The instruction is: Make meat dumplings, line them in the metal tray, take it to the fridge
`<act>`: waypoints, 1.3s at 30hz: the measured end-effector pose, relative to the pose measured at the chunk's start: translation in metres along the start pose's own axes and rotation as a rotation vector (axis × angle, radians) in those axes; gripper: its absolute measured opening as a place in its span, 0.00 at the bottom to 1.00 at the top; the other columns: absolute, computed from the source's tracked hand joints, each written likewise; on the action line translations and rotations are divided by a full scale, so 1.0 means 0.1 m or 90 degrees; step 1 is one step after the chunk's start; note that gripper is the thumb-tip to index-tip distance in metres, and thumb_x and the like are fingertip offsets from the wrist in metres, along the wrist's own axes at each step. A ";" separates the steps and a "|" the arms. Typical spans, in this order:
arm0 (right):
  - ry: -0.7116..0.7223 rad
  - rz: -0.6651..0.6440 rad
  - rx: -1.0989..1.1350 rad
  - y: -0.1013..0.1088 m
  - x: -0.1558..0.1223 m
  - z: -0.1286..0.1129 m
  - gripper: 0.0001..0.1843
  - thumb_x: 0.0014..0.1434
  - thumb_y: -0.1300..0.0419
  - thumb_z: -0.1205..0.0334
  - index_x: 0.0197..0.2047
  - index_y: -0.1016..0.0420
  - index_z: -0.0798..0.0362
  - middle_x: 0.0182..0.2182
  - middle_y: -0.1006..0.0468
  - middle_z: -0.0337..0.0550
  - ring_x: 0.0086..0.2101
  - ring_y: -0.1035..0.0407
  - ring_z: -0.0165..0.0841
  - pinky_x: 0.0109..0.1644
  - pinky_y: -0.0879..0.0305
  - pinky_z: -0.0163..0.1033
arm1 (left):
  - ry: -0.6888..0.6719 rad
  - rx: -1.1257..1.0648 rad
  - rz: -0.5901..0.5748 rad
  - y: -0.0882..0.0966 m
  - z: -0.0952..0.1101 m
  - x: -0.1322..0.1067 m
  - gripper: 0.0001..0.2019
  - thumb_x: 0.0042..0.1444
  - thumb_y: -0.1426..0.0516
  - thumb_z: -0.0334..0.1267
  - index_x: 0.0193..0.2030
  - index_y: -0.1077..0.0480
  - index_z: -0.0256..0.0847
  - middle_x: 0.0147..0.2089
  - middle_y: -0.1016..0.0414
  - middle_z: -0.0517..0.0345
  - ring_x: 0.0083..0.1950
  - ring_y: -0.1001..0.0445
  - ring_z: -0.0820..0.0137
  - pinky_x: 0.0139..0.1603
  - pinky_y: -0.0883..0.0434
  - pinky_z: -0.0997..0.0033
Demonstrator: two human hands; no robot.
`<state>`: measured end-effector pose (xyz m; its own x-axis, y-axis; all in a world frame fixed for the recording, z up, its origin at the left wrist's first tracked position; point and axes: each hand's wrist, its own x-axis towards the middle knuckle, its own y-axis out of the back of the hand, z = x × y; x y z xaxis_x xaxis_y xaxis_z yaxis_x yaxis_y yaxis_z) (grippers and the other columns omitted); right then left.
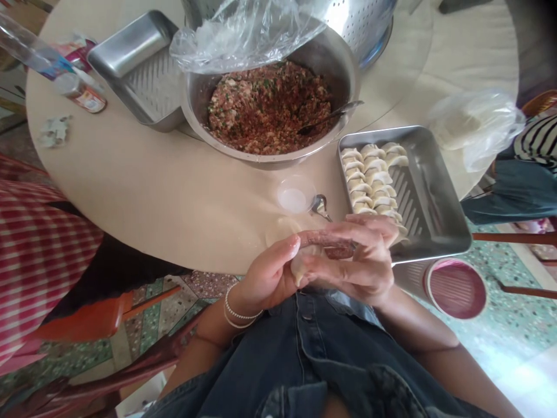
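Note:
A pale dumpling (306, 261) is held between my two hands, above the near edge of the round table. My left hand (272, 271) cups it from the left, flour on the thumb tip. From the right, the fingers of my right hand (363, 264) press on its edge; part of the dough is hidden behind them. Just beyond the hands a flat dough wrapper (282, 228) lies on the table. Close by are a small clear bowl (296, 194) and a metal spoon (319, 204). To the right, a metal tray (430, 197) holds rows of folded dumplings (369, 177).
A large steel bowl (265, 157) of minced meat filling (270, 107) stands ahead, a plastic bag (243, 40) over its back rim. Around it are another metal tray (148, 96), a colander (357, 29) and a bottle (65, 75). People sit left and right; a bin (455, 288) stands below.

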<state>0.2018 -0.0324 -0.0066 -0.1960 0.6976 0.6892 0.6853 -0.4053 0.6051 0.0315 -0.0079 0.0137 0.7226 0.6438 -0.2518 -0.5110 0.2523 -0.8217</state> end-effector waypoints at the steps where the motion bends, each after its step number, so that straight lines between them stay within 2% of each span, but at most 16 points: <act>1: 0.006 0.008 -0.008 0.01 0.00 0.01 0.11 0.57 0.35 0.53 0.44 0.22 0.29 0.42 0.26 0.37 0.49 0.38 0.38 0.52 0.36 0.47 | 0.014 -0.014 -0.002 0.00 0.00 0.00 0.18 0.62 0.47 0.48 0.48 0.24 0.39 0.37 0.22 0.55 0.32 0.28 0.74 0.37 0.29 0.73; 4: 0.021 -0.001 -0.015 0.06 0.03 0.04 0.09 0.57 0.35 0.52 0.41 0.21 0.25 0.37 0.23 0.33 0.49 0.38 0.36 0.52 0.38 0.45 | 0.051 -0.039 0.025 0.00 0.01 0.00 0.19 0.61 0.47 0.49 0.48 0.25 0.38 0.37 0.23 0.54 0.32 0.28 0.72 0.38 0.28 0.69; 6: 0.040 -0.078 -0.019 0.09 0.09 0.04 0.11 0.57 0.34 0.51 0.44 0.22 0.26 0.41 0.22 0.31 0.50 0.38 0.35 0.53 0.39 0.45 | 0.074 -0.045 0.052 0.02 0.00 0.01 0.17 0.61 0.47 0.48 0.47 0.26 0.39 0.38 0.22 0.53 0.36 0.25 0.68 0.42 0.26 0.65; 9: 0.090 -0.190 -0.008 0.13 0.18 0.03 0.11 0.63 0.39 0.56 0.48 0.23 0.32 0.48 0.23 0.31 0.51 0.35 0.32 0.52 0.40 0.45 | 0.098 -0.060 0.080 0.03 -0.03 0.05 0.15 0.62 0.48 0.45 0.46 0.26 0.40 0.42 0.21 0.53 0.44 0.22 0.63 0.49 0.25 0.58; 12: 0.087 -0.171 0.040 0.19 0.18 0.08 0.10 0.62 0.39 0.56 0.48 0.22 0.37 0.44 0.22 0.34 0.48 0.32 0.31 0.50 0.39 0.45 | 0.082 -0.055 0.061 0.02 -0.06 0.09 0.18 0.64 0.51 0.48 0.50 0.26 0.41 0.51 0.22 0.51 0.54 0.24 0.59 0.54 0.26 0.55; 14: 0.049 -0.155 0.074 0.30 0.15 0.19 0.13 0.61 0.38 0.61 0.49 0.23 0.40 0.40 0.21 0.35 0.44 0.29 0.30 0.47 0.36 0.42 | 0.033 -0.022 0.052 0.03 -0.06 0.09 0.20 0.64 0.50 0.50 0.54 0.27 0.43 0.57 0.24 0.52 0.59 0.27 0.60 0.57 0.26 0.58; 17: -0.038 -0.135 0.036 0.59 0.15 0.56 0.17 0.62 0.40 0.69 0.51 0.23 0.42 0.39 0.22 0.36 0.37 0.27 0.26 0.38 0.33 0.34 | -0.067 0.056 0.069 0.10 -0.03 0.05 0.19 0.63 0.47 0.48 0.56 0.27 0.43 0.57 0.24 0.52 0.59 0.27 0.62 0.58 0.27 0.64; 20: -0.128 -0.128 -0.152 0.89 0.18 1.13 0.09 0.61 0.39 0.62 0.44 0.19 0.47 0.37 0.22 0.40 0.35 0.27 0.29 0.37 0.31 0.35 | -0.181 0.134 0.101 0.22 0.00 -0.02 0.16 0.63 0.46 0.44 0.52 0.25 0.42 0.50 0.20 0.52 0.54 0.23 0.64 0.57 0.26 0.65; 22: -0.163 -0.193 -0.216 0.99 0.20 1.54 0.10 0.63 0.41 0.57 0.41 0.18 0.48 0.34 0.22 0.42 0.33 0.27 0.31 0.37 0.31 0.38 | -0.239 0.184 0.146 0.30 0.00 -0.06 0.13 0.63 0.45 0.41 0.49 0.24 0.42 0.47 0.19 0.54 0.51 0.22 0.66 0.55 0.25 0.68; 24: -0.165 -0.304 -0.214 1.00 0.19 1.86 0.13 0.64 0.43 0.57 0.41 0.18 0.49 0.34 0.21 0.44 0.33 0.27 0.32 0.39 0.31 0.39 | -0.270 0.228 0.204 0.37 -0.02 -0.10 0.12 0.62 0.44 0.40 0.48 0.23 0.42 0.45 0.19 0.54 0.49 0.21 0.67 0.55 0.26 0.69; 27: -0.165 -0.394 -0.200 0.93 0.16 2.09 0.15 0.65 0.47 0.60 0.43 0.18 0.49 0.39 0.20 0.46 0.37 0.26 0.33 0.42 0.30 0.40 | -0.281 0.290 0.281 0.44 -0.06 -0.16 0.11 0.61 0.43 0.39 0.48 0.24 0.41 0.45 0.20 0.55 0.49 0.22 0.67 0.56 0.27 0.68; 29: -0.160 -0.391 -0.206 0.89 0.15 2.12 0.16 0.66 0.48 0.59 0.46 0.19 0.50 0.42 0.20 0.47 0.39 0.26 0.32 0.43 0.31 0.40 | -0.278 0.359 0.317 0.48 -0.07 -0.20 0.11 0.60 0.42 0.39 0.48 0.24 0.42 0.45 0.20 0.55 0.49 0.23 0.66 0.56 0.28 0.66; 31: -0.160 -0.376 -0.222 0.88 0.14 2.13 0.19 0.66 0.48 0.54 0.48 0.20 0.52 0.42 0.20 0.47 0.39 0.26 0.29 0.43 0.34 0.39 | -0.266 0.464 0.339 0.51 -0.07 -0.24 0.11 0.60 0.42 0.40 0.48 0.25 0.43 0.45 0.20 0.54 0.49 0.23 0.66 0.55 0.27 0.65; 34: -0.169 -0.363 -0.241 0.88 0.12 2.21 0.25 0.64 0.50 0.47 0.44 0.18 0.56 0.35 0.20 0.45 0.33 0.28 0.23 0.37 0.39 0.36 | -0.281 0.676 0.354 0.58 -0.06 -0.25 0.10 0.60 0.42 0.39 0.48 0.25 0.44 0.46 0.21 0.55 0.47 0.23 0.65 0.52 0.27 0.64; 37: -0.154 -0.316 -0.266 0.86 0.10 2.28 0.19 0.63 0.46 0.51 0.39 0.17 0.54 0.29 0.22 0.43 0.28 0.29 0.24 0.33 0.38 0.35 | -0.345 0.915 0.377 0.67 -0.05 -0.20 0.09 0.60 0.42 0.38 0.47 0.25 0.44 0.46 0.22 0.54 0.47 0.24 0.65 0.53 0.27 0.62; 39: -0.139 -0.282 -0.287 0.85 0.12 2.20 0.13 0.62 0.42 0.55 0.37 0.18 0.51 0.28 0.22 0.42 0.28 0.29 0.27 0.32 0.36 0.37 | -0.382 1.052 0.370 0.74 -0.07 -0.15 0.11 0.59 0.41 0.38 0.49 0.25 0.42 0.47 0.23 0.51 0.49 0.25 0.63 0.54 0.28 0.59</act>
<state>0.4124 0.0716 -0.0349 -0.2128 0.9392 0.2693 0.2035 -0.2270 0.9524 -0.0137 -0.0039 -0.0471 0.2585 0.9425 0.2120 -0.7502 0.0575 0.6588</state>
